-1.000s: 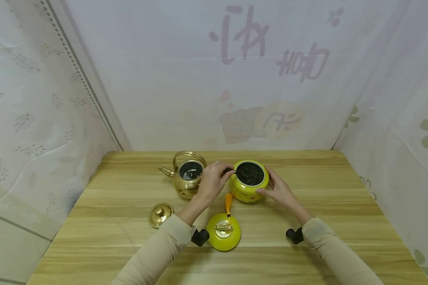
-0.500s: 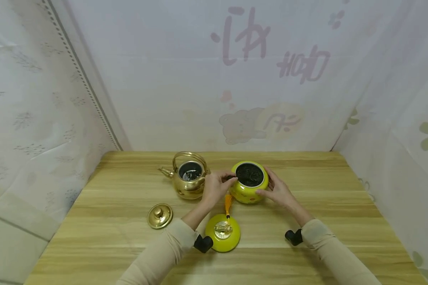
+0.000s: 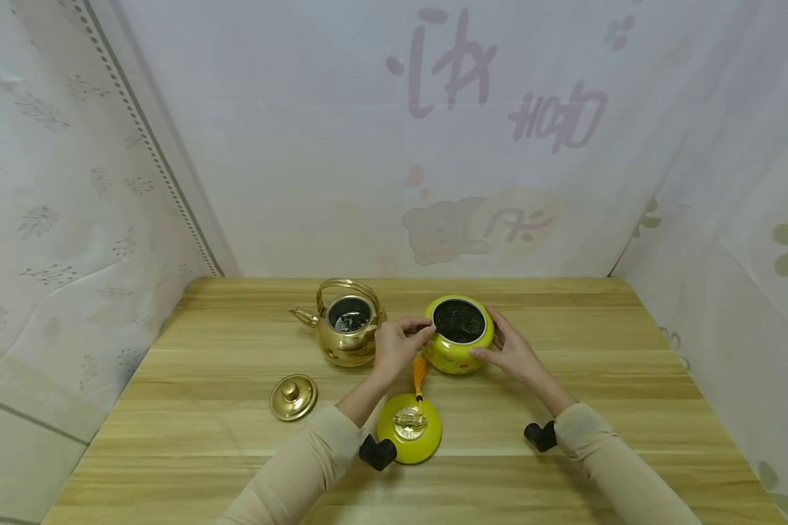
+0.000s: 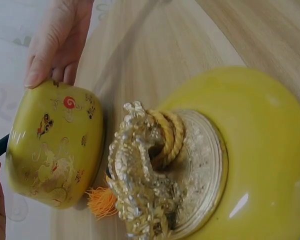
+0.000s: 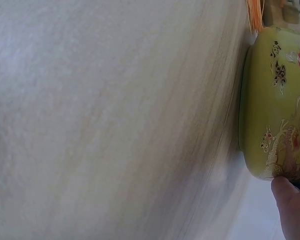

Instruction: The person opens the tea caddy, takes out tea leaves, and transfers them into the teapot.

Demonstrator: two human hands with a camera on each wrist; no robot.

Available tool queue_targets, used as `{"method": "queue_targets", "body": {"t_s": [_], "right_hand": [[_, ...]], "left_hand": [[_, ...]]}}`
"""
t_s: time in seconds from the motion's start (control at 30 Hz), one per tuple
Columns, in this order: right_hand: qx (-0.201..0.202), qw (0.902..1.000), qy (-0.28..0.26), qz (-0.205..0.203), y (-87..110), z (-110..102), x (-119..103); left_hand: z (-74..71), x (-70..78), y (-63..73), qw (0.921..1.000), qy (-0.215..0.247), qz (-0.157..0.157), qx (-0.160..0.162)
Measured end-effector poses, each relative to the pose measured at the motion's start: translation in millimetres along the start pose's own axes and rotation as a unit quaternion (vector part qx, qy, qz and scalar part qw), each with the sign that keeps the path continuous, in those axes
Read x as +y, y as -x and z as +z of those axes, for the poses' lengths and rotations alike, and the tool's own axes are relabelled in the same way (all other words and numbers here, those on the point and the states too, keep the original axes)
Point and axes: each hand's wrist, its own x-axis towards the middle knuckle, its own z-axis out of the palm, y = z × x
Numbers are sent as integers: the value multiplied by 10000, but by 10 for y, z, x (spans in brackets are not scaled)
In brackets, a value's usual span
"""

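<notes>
A round yellow jar (image 3: 452, 356) full of dark tea leaves (image 3: 460, 321) stands tilted toward me in the head view, painted with patterns that show in the left wrist view. My right hand (image 3: 512, 350) holds its right side, thumb in front. At the left rim my left hand (image 3: 397, 346) pinches a thin dark stick-like utensil (image 4: 1, 146); its working end is hidden. Left of that hand is a gold teapot (image 3: 344, 344), uncovered, with dark leaves inside. The yellow jar lid (image 3: 423, 445) lies below my left hand, its metal knob bearing an orange tassel (image 3: 419, 373).
The gold teapot lid (image 3: 292, 397) lies at the left, in front of the teapot. Everything stands on a wooden table (image 3: 565, 481). Printed cloth (image 3: 315, 182) hangs along the back and sides. A black wrist mount (image 3: 377, 452) on my left arm overlaps the jar lid.
My left hand has shifted slightly right and lower at the jar's rim, and more of the utensil is now hidden by its fingers. My right hand has kept its hold on the jar.
</notes>
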Motion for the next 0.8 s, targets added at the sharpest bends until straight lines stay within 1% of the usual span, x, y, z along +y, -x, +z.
{"method": "queue_targets", "body": {"t_s": [0.2,0.3,0.33,0.53,0.57,0.8], "right_hand": [[14,10000,-67,29,10,8,-12],[0,10000,-91,18,11,10,-12],[2,9999,-104,19,9,11,-8],[13,9999,-172,3,-2,13,10],[11,9998,-193,3,-1,13,10],[-8,9997,-262,-17,-12,8,32]], "left_hand": [[6,-11,13,9994,254,-224,13],[-7,-8,27,9987,429,-277,24],[-32,45,51,9986,434,-289,16],[-107,45,75,9985,503,-218,91],[-106,-7,60,9984,507,-211,128],[-193,-12,80,9972,666,-253,245]]}}
